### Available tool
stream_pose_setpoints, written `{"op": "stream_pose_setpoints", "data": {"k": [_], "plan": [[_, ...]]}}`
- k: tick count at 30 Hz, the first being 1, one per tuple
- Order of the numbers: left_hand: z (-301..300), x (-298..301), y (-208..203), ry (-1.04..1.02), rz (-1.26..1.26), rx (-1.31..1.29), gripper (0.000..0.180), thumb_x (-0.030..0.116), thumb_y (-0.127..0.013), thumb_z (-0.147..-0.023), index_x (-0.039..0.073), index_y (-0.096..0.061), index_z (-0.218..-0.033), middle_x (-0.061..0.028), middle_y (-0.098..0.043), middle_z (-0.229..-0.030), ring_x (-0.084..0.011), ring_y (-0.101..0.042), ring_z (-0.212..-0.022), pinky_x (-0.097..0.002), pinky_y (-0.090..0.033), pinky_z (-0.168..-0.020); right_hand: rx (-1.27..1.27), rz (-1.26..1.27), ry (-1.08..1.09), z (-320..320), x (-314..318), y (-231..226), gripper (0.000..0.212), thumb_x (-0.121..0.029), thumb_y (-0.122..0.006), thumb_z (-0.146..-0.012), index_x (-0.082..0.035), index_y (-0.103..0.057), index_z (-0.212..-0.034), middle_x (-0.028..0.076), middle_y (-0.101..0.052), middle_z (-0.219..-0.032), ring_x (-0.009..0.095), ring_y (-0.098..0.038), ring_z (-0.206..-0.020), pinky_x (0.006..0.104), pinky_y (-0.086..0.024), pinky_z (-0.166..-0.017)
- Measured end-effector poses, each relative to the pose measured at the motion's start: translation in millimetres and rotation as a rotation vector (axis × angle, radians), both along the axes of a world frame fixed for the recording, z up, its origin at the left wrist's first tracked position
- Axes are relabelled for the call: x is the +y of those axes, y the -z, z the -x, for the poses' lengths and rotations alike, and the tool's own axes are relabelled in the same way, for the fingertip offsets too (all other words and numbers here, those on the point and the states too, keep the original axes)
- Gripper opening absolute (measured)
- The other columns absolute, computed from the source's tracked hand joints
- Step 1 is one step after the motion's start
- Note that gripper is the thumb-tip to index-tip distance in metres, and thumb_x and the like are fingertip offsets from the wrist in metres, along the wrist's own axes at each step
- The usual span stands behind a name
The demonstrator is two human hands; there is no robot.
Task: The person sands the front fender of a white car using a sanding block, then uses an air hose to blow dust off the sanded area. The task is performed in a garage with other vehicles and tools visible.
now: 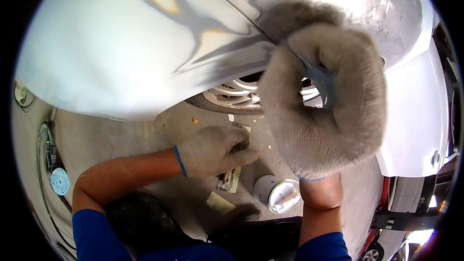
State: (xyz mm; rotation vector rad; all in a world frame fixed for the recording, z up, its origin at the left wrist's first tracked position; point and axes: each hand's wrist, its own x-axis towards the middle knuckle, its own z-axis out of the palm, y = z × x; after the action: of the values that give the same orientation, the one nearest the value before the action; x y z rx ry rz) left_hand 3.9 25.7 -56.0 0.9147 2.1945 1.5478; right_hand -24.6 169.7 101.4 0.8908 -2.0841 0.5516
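Note:
My right hand (333, 130), in a pale knitted glove with a blue cuff, is raised close to the camera before the car's fender. Its fingers and thumb curl round into a ring. A blue-grey surface (324, 84) shows through that ring; whether the fingers hold it or it lies behind, I cannot make out. My left hand (210, 150), gloved alike, is lower and further left, thumb and fingers apart. Under and beyond it, a narrow strip with a yellow face (234, 182) pokes out on both sides. The fender bears a bare, sanded metal patch (391, 14).
A round can (265, 189) with a white tube (287, 203) on its lid stands on the floor. Beside it lies a yellowish sheet (220, 203). A round sander pad (60, 181) and hoses (40, 164) are at left. The car's wheel (232, 95) sits under the bodywork.

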Motion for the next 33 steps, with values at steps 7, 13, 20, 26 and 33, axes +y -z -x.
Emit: {"op": "stream_pose_setpoints", "data": {"k": [7, 13, 20, 26, 33], "plan": [[-9, 10, 12, 0.011, 0.027, 0.129, 0.037, 0.037, -0.063, -0.091, 0.001, -0.064, -0.084, -0.0180, -0.065, -0.080, -0.0335, -0.065, -0.075, -0.0433, -0.050, -0.070, 0.159, -0.003, 0.109, 1, 16, 34, 0.028, -0.002, -0.075, -0.074, -0.003, -0.068, -0.101, 0.007, -0.069, -0.099, 0.018, -0.068, -0.085, 0.0313, -0.058, -0.072], [-11, 7, -16, 0.031, 0.148, 0.133, 0.024, 0.028, -0.071, -0.085, 0.005, -0.065, -0.088, -0.0119, -0.066, -0.086, -0.0302, -0.066, -0.077, -0.0411, -0.053, -0.071, -0.144, -0.145, 0.392, 17, 70, 51, 0.009, -0.004, -0.068, -0.080, -0.001, -0.065, -0.088, 0.011, -0.065, -0.084, 0.024, -0.067, -0.070, 0.0349, -0.052, -0.060], [-3, -30, -109, -0.291, 0.106, 1.261, 0.036, 0.018, -0.071, -0.081, 0.001, -0.062, -0.111, -0.0147, -0.066, -0.104, -0.0328, -0.065, -0.089, -0.0431, -0.052, -0.079, -0.224, -0.016, 0.377, -21, 98, 58, 0.020, 0.004, -0.065, -0.072, -0.008, -0.065, -0.088, 0.010, -0.060, -0.084, 0.029, -0.062, -0.071, 0.0380, -0.050, -0.063], [35, -18, -93, -0.558, 0.332, 1.508, 0.058, 0.023, -0.071, -0.078, 0.005, -0.056, -0.130, -0.0152, -0.060, -0.123, -0.0262, -0.060, -0.106, -0.0406, -0.049, -0.093, -0.101, 0.146, 0.313, -20, 94, 33, 0.027, 0.008, -0.064, -0.072, -0.006, -0.069, -0.094, 0.010, -0.063, -0.089, 0.028, -0.064, -0.075, 0.0360, -0.051, -0.067], [-5, 21, -55, 0.108, 0.388, 0.788, 0.049, 0.028, -0.067, -0.089, 0.005, -0.054, -0.130, -0.0138, -0.065, -0.117, -0.0279, -0.062, -0.110, -0.0423, -0.050, -0.096, 0.495, -0.016, 0.305, 3, 89, -49, 0.023, 0.010, -0.066, -0.082, -0.001, -0.071, -0.102, 0.010, -0.068, -0.097, 0.019, -0.067, -0.086, 0.0284, -0.054, -0.074]]}}
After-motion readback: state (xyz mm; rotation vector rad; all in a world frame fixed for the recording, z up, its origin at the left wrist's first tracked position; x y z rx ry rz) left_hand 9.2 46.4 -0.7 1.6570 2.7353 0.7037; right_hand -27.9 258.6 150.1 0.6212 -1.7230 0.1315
